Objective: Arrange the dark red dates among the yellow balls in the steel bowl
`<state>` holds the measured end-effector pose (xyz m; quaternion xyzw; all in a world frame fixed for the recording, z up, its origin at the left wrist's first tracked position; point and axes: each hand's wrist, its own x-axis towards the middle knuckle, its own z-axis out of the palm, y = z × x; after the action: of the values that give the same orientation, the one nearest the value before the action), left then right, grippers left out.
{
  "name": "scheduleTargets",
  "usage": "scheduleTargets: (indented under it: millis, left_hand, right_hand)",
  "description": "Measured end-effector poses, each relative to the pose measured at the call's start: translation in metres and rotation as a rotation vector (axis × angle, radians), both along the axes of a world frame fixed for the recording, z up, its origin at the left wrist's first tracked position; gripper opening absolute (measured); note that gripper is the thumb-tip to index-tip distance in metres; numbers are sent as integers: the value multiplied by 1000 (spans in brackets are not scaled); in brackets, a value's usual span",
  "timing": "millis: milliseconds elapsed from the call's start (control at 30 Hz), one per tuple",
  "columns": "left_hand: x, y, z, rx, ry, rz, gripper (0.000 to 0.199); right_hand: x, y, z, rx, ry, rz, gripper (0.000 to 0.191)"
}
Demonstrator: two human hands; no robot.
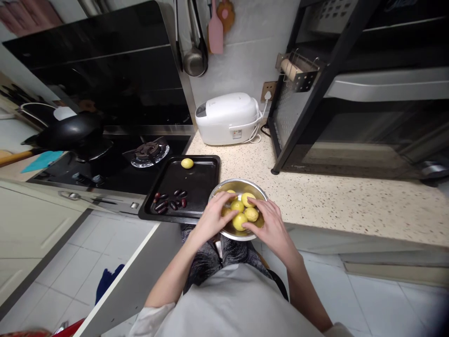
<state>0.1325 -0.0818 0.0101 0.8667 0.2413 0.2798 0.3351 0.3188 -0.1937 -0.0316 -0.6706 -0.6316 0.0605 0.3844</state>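
Observation:
A round metal bowl [261,188] stands at the counter's front edge with several yellow lemons [240,221] inside. My left hand [213,216] reaches over the bowl's left side, its thumb and fingers apart beside the lemons. From the right, my right hand [271,223] spans the lemons with spread fingers; its thumb touches the front one and a fingertip touches the one at the back. Neither hand lifts anything. Left of the bowl lies a black baking tray [175,180]. On it are a single lemon [187,163] and several small dark purple oval fruits [173,205].
Behind the bowl sits a white rice cooker [229,119], plugged into the wall. To the left, a gas hob [147,152] carries a black wok [72,133]. A black rack with an oven [379,131] stands at right. Below the tray, a drawer or door [140,276] projects outward.

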Motion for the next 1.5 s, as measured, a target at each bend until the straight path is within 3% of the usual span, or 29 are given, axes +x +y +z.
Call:
scheduleTargets:
  millis: [133,333,433,567,967,1100,1200,1333,1500]
  left_hand:
    - [-26,44,10,137,25,161,32]
    - [-57,153,6,303,324,434,50]
    - [-59,192,2,302,494,456,52]
    - [-57,211,0,289,548,427,51]
    - [-61,206,-2,281,459,458,35]
    - [-53,165,14,191,225,362,47]
    - [-40,117,32,85,19,126,44]
    - [-24,65,39,151,155,-85,36]
    - [-16,48,27,279,433,-85,36]
  right_hand:
    - [4,-2,-3,42,3,12,45]
    - [4,-4,-4,94,3,-27,40]
    - [2,-7,-3,98,13,-38,38]
    - [3,-10,0,90,25,-44,38]
    - [-2,-8,5,106,41,-36,32]
    - [-1,-6,3,111,43,-55,32]
    - [-2,-5,2,113,43,-66,32]
    - [-2,-3,3,113,44,-58,32]
    - [-1,-5,3,112,35,-62,33]
